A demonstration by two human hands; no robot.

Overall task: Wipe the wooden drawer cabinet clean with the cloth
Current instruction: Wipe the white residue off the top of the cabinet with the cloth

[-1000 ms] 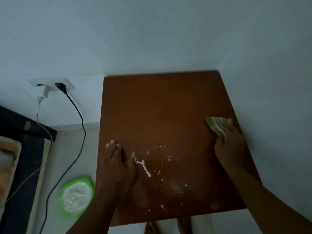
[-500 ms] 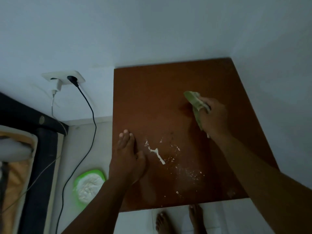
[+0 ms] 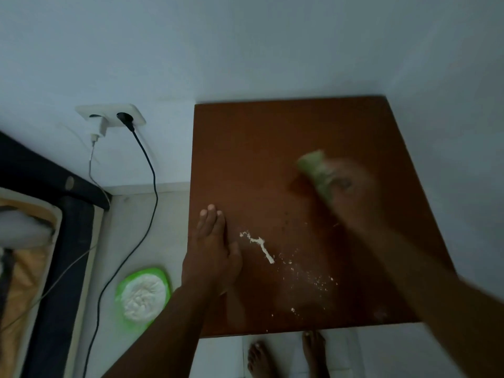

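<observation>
Against the left edge of the view stands a dark bed frame, and beside it a wall socket carries a white charger and a black cable that trails down to the floor. Below it on the pale floor sits a green dish heaped with something white (dough or powder, I cannot tell which). Next comes the wooden drawer cabinet, seen from above as a brown top pushed into the room's corner. The left hand lies flat on its left margin, fingers straight and together, holding nothing, apparently bracing. Just right of the thumb, a white streak and a scatter of white specks run toward the front edge. Further right, over the cleaner-looking middle, the right hand is blurred but plainly bunched round the green cloth, which pokes out ahead of the knuckles and appears pressed to the wood. Bare feet show below the front edge. The mess is not yet wiped. A fast sweep toward the front would likely flick the loose specks off the edge onto floor and feet. A careless pass over the streak could smear it across the wood or against the braced left hand.
</observation>
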